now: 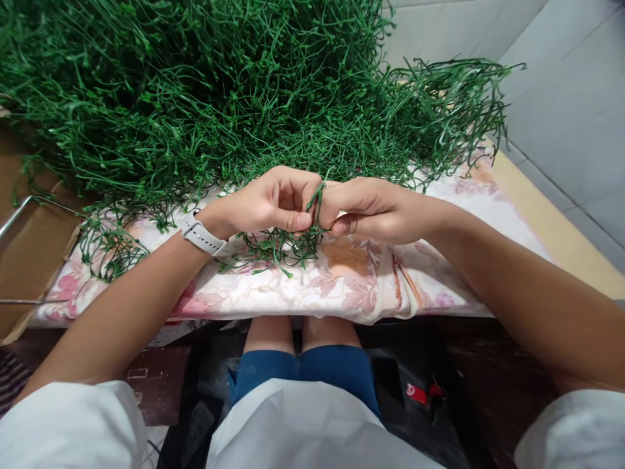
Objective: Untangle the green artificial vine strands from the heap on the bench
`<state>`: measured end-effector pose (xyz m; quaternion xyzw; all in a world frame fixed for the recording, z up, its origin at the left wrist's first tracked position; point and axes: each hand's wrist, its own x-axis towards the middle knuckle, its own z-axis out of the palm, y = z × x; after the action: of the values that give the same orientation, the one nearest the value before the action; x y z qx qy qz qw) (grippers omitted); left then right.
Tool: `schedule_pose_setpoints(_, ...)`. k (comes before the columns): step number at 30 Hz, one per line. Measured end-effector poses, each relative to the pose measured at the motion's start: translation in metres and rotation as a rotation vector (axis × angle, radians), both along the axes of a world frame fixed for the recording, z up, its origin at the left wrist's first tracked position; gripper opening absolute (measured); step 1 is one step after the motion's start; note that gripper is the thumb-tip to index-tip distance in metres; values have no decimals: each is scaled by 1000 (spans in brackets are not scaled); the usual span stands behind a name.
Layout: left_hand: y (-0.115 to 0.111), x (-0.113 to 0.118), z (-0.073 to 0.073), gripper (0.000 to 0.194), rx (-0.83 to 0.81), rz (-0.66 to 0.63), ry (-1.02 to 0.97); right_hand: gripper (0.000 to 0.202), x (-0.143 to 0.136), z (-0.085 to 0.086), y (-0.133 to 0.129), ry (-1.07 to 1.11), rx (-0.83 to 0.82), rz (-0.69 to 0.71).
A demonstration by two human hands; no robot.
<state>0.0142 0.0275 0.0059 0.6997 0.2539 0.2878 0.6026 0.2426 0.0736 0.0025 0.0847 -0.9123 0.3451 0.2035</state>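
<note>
Green stem (318,198) over floral cloth (273,296), between left hand (278,202) and right hand (378,207). Left thumb and fingers pinched on it; right fingers curled, can't tell their hold. Stem pile (219,85) crowds cloth just beyond; cardboard (36,254), metal wire (15,216) at left.

Green stems (234,85), floral cloth (273,296) — pink on white, blue shorts (336,371)

Stems (219,98) (apparently deep) block the back; the near cloth (312,293) is passable.
</note>
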Motion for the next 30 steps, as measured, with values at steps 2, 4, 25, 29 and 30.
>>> schedule_pose_setpoints(2,0,1,1,56,10,-8,0,16,0,1,0,-17,-7,27)
schedule_pose_setpoints(4,-1,1,2,55,18,-28,-9,16,0,2,1,-34,-17,47)
schedule_pose_setpoints(25,7,-5,-11,56,-25,248,-99,33,35,26,33,352,-555,-329)
schedule_pose_setpoints(29,8,-4,-8,56,-9,261,-94,49,33,15,58,497,-488,-669)
schedule_pose_setpoints(30,8,-4,-8,56,-8,266,-102,49,34,11,64,506,-444,-737)
